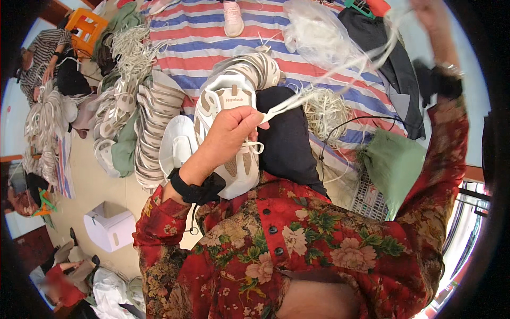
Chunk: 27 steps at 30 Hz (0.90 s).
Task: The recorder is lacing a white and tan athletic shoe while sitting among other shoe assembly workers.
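Lace [287,105] pinched in the left hand's [234,125] grip, seemingly to keep it taut; right hand [429,21] high, its grip too blurred to tell; shoe [241,167] under the left hand, beside the dark trouser leg [284,141], probably for support; striped sheet [196,34] beyond, tiled floor [87,175], co-worker [45,58] far left.

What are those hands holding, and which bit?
The left hand pinches the laces where they bunch together. The right hand is blurry, so its hold can't be told.

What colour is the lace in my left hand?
The lace is off-white, seen best in the head view.
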Tool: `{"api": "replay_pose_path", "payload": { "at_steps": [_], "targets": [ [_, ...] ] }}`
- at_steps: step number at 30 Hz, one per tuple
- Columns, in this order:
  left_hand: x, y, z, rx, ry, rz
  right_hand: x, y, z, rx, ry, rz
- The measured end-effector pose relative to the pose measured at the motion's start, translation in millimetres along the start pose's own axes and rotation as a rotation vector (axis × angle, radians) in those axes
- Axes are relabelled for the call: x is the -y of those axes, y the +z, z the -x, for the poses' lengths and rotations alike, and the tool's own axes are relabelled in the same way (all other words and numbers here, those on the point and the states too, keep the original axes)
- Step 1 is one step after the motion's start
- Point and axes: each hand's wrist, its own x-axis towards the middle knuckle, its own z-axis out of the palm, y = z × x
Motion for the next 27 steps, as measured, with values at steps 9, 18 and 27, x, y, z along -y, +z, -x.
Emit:
{"api": "replay_pose_path", "payload": {
  "at_steps": [9, 18, 27],
  "targets": [
    [-2, -7, 7, -0.203, 0.180, -0.440, 239, 210, 99, 1.092, 0.674, -1.370],
    [52, -36, 84, -0.411, 0.085, -0.682, 265, 227, 131, 1.091, 1.295, -1.424],
    [51, -50, 91, -0.282, 0.094, -0.548, 267, 225, 126, 1.271, 1.157, -1.471]
  ]
}}
